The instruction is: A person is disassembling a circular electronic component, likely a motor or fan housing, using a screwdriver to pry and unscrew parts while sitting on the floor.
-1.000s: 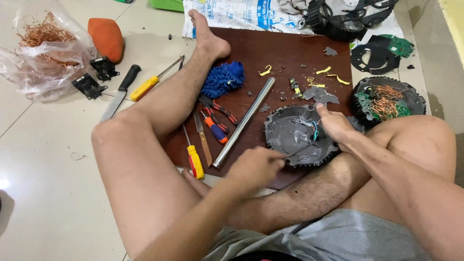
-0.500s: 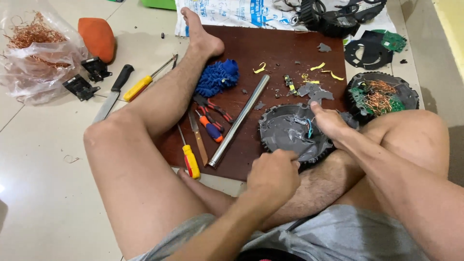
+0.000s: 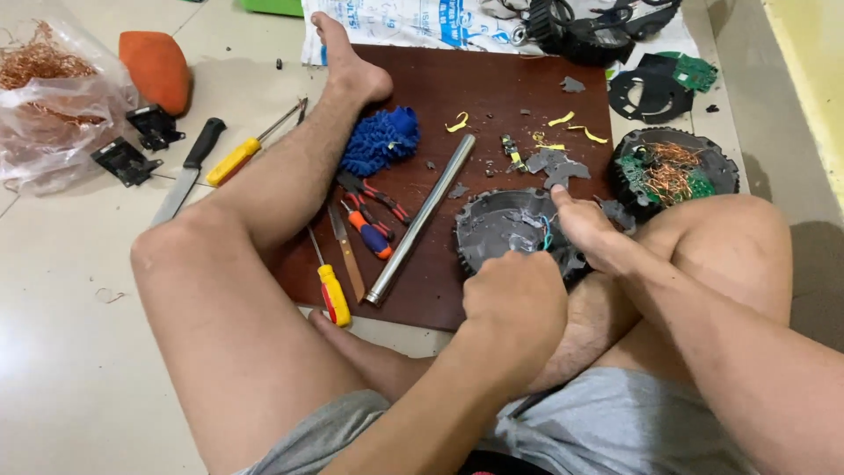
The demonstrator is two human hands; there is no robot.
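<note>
Copper wire fills a clear plastic bag (image 3: 53,97) at the far left of the tiled floor (image 3: 61,352), with an orange cushion (image 3: 156,69) just beside it and two small black parts (image 3: 141,145) in front. Next come a black-handled knife (image 3: 189,171) and a yellow-handled screwdriver (image 3: 251,145), lying near the person's outstretched leg. That leg crosses onto a brown board (image 3: 492,88) on the floor; on the board sit a blue fluffy cloth (image 3: 380,139), red-and-blue pliers (image 3: 369,211), a second yellow screwdriver (image 3: 332,290) and a long steel rod (image 3: 420,220).

Right of the rod lies a dark grey round housing (image 3: 505,229), flat on the board against the person's shin. The left hand (image 3: 519,303) is closed into a fist at the housing's near edge; what it grips is hidden. The right hand (image 3: 585,233) is clamped on the housing's right rim, thumb pressing on top. The two hands are close together but not touching.

Further right, a second round unit (image 3: 673,171) with green board and copper windings rests beside the right knee, with black ring pieces (image 3: 651,92) behind it.
</note>
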